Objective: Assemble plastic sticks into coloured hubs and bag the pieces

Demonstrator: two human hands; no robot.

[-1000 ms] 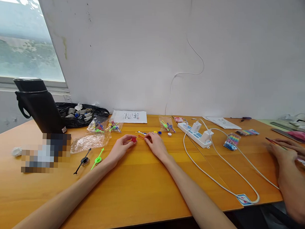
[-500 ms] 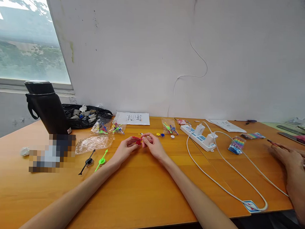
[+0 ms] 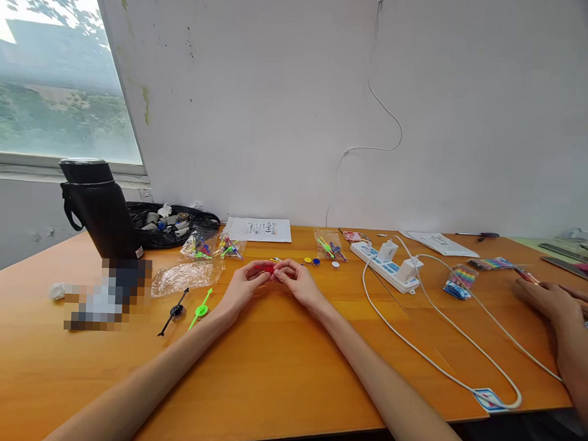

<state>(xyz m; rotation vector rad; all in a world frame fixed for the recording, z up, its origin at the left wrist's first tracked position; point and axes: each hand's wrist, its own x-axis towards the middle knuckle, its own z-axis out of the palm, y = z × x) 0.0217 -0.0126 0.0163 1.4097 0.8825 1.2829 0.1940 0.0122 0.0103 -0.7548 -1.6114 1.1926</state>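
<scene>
You are pinching a small red piece (image 3: 270,269) between both hands: your left hand (image 3: 243,284) and right hand (image 3: 297,282) are closing fingertips on it from either side. The piece is sitting just above the orange table (image 3: 279,368), left of the white power strip (image 3: 385,265).
</scene>
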